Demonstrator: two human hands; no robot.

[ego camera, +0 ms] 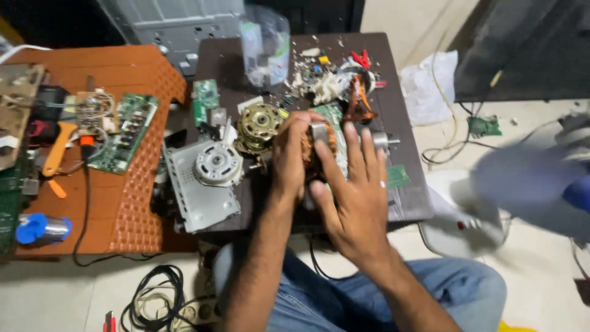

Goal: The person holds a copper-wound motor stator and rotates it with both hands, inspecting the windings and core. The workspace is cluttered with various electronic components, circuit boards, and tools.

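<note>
Mid-inspection of a copper-wound motor stator [319, 147] held over the dark bench [405, 197] — left hand [289, 154] in closed grip around its side, right hand [353, 190] flat and open against it; probably needing firmer hold before turning.

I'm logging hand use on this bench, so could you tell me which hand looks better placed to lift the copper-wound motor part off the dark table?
Probably the left hand: its fingers already wrap the copper-wound motor part. The right hand lies open and flat against its near side, gripping nothing.
</note>
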